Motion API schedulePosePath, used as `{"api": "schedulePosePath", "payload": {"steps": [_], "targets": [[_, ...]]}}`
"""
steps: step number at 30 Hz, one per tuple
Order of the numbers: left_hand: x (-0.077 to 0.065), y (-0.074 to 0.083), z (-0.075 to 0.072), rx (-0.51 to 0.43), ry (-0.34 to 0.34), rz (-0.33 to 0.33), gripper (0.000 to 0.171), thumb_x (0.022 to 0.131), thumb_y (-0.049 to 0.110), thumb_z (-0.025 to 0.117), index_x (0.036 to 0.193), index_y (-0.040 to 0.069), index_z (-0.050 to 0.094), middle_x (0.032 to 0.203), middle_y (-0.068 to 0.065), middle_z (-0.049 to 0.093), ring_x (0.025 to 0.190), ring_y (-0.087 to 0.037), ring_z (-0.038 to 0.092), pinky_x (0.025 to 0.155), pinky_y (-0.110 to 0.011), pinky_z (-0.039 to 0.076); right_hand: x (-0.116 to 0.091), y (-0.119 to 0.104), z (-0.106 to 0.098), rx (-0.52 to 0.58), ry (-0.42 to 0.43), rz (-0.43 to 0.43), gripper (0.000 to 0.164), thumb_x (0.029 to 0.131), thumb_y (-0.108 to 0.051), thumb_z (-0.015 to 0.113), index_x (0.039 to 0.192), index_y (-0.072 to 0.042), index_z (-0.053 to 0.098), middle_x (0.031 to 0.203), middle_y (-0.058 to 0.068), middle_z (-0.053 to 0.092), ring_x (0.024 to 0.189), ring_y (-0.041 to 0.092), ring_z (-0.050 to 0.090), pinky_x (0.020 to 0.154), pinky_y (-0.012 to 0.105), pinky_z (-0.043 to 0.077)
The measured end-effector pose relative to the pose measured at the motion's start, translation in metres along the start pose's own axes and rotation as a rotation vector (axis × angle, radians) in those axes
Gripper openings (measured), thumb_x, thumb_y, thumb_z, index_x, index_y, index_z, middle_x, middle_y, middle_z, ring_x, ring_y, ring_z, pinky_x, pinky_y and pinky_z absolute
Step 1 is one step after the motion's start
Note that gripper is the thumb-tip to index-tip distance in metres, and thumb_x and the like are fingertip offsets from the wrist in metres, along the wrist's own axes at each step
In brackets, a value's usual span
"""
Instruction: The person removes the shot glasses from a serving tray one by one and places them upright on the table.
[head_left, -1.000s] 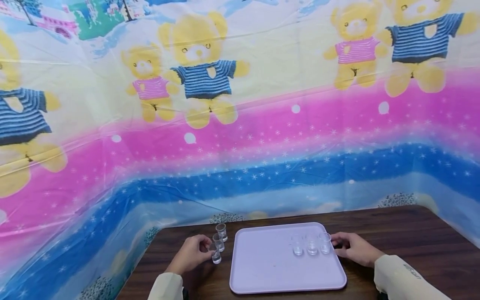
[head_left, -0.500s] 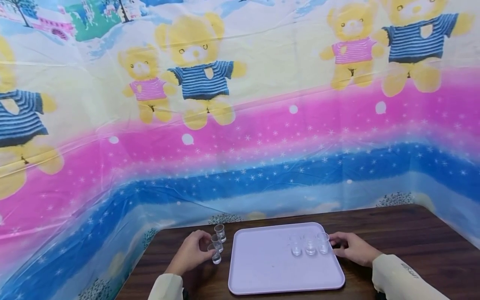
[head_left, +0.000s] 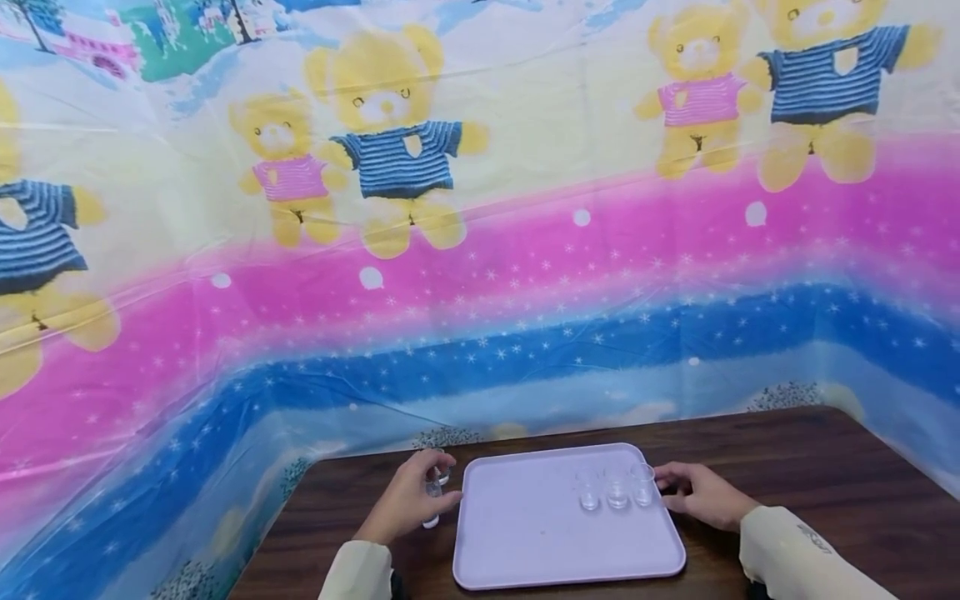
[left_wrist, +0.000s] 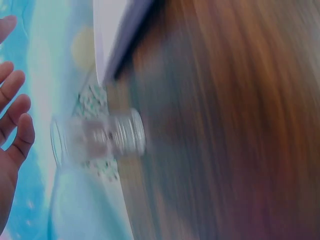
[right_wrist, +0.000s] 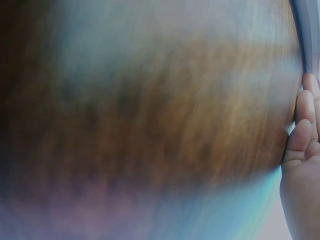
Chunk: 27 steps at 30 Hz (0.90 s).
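Two groups of small clear shot glasses are in the head view. Three glasses stand in a row near the right side of a pale lilac tray. Left of the tray, other glasses stand on the table, largely hidden by my left hand. That hand is raised around them with thumb and fingers apart. In the left wrist view its loose fingers are away from an upright glass. My right hand rests at the tray's right edge, fingers bent loosely beside the rightmost glass.
Under everything is a dark wood-grain table with rounded corners. A cloth backdrop printed with teddy bears hangs behind and beside it. The tray's raised rim shows in the right wrist view just above the fingers.
My left hand has left the nearest left glass and moved right and slightly away, its thumb now stretched toward the tray. The right hand stays at the tray's edge. The view shifts slightly.
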<state>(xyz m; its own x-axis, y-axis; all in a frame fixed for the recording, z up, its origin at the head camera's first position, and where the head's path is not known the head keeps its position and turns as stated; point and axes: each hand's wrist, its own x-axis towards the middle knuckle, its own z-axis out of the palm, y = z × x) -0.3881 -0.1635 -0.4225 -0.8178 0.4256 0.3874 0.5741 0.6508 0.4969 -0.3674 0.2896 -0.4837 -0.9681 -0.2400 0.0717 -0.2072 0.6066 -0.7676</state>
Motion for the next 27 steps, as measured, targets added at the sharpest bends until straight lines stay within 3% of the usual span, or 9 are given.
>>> {"api": "schedulePosePath", "payload": {"steps": [4,15,27], "targets": [[0.009,0.014,0.011,0.006,-0.027,0.020,0.036,0.077,0.022,0.079,0.107,0.011,0.062,0.092,0.002,0.056,0.083,-0.023,0.054,0.069,-0.034,0.046,-0.001,-0.002,-0.001,0.012,-0.009,-0.024,0.048,0.081,-0.011,0.072,0.124,0.003,0.057,0.101,0.005,0.061,0.078,0.022,0.048,0.066,0.036,0.040],[0.033,0.049,0.053,-0.085,-0.107,0.115,0.038,0.078,0.022,0.079,0.110,0.007,0.064,0.097,-0.004,0.063,0.085,-0.020,0.057,0.067,-0.025,0.046,0.000,-0.003,0.000,-0.008,0.008,-0.015,0.047,0.081,-0.012,0.072,0.123,0.001,0.058,0.101,0.004,0.061,0.077,0.021,0.048,0.066,0.036,0.040],[0.061,0.081,0.097,-0.072,-0.222,0.047,0.039,0.079,0.019,0.078,0.114,0.006,0.065,0.099,-0.003,0.064,0.084,-0.018,0.058,0.067,-0.025,0.045,-0.001,-0.004,-0.001,0.006,0.009,-0.002,0.046,0.081,-0.011,0.072,0.123,0.001,0.058,0.099,0.004,0.061,0.078,0.021,0.049,0.067,0.036,0.040]]}}
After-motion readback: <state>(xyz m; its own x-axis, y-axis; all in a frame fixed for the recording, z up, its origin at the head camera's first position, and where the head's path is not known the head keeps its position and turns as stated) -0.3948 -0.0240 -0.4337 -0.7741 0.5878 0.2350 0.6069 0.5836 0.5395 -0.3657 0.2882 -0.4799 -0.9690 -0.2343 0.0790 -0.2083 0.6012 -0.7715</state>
